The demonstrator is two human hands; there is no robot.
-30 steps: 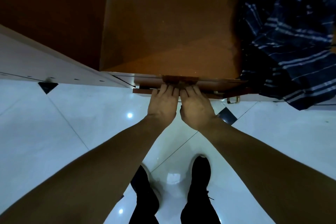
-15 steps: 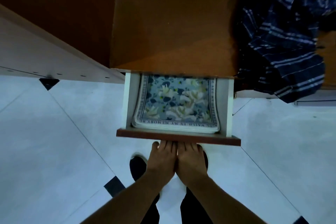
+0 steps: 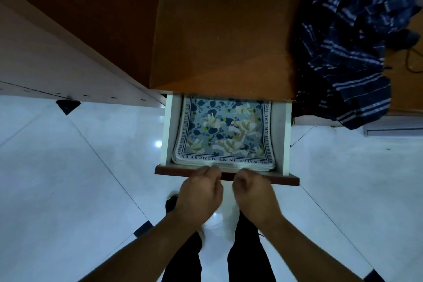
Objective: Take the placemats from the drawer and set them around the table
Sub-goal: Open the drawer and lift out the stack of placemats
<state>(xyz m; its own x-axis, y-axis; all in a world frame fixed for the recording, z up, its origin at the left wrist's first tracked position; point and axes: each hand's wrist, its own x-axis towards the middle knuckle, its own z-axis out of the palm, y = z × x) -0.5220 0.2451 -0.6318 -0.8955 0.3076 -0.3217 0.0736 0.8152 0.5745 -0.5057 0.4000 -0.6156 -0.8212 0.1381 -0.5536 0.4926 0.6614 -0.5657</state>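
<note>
A stack of floral blue placemats [image 3: 225, 135] with a lettered border lies in the open white drawer [image 3: 284, 137], which juts out from under the brown tabletop [image 3: 224, 36]. My left hand [image 3: 201, 192] and my right hand [image 3: 253, 192] sit side by side at the drawer's brown front board [image 3: 286, 179]. Their fingers curl over the board onto the near edge of the placemat stack. The fingertips are partly hidden and blurred.
A dark striped cloth [image 3: 350, 48] hangs over the table at the right. A pale cabinet side [image 3: 57, 64] runs along the left. Below is a glossy white tiled floor [image 3: 80, 190], with my dark trouser legs and shoes under the hands.
The drawer has gone from nearly closed to pulled out. My hands have risen from under its front board to above it and now curl onto the stack's near edge.
</note>
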